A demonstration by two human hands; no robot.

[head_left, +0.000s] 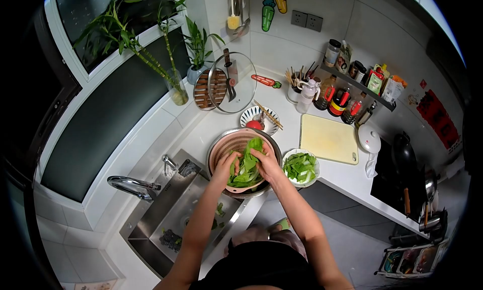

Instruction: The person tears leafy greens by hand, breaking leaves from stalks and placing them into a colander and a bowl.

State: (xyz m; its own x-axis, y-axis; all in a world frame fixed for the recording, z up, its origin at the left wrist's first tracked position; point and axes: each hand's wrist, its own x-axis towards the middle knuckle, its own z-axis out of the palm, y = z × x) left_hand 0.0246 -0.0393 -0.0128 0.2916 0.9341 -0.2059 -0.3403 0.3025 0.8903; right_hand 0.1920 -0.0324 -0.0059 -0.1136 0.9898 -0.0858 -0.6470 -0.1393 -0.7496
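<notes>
Both hands are over a pink colander (220, 150) that sits inside a metal bowl (210, 145) at the counter corner by the sink. Green leafy vegetables (245, 175) lie in the colander. My left hand (226, 167) curls around leaves at the left side. On the right, my right hand (266, 161) grips a broad upright leaf (254, 146) between thumb and fingers. Close to my right wrist stands a white plate (315, 177) of cut greens (300, 167).
Left of the colander is a steel sink (166, 209) with a faucet (133, 186) and leaf scraps. Behind are a striped plate (271, 114) with a red tomato (254, 125) and chopsticks (268, 114), and a glass lid (241, 83). A cutting board (329, 139) lies right, before several bottles (338, 102).
</notes>
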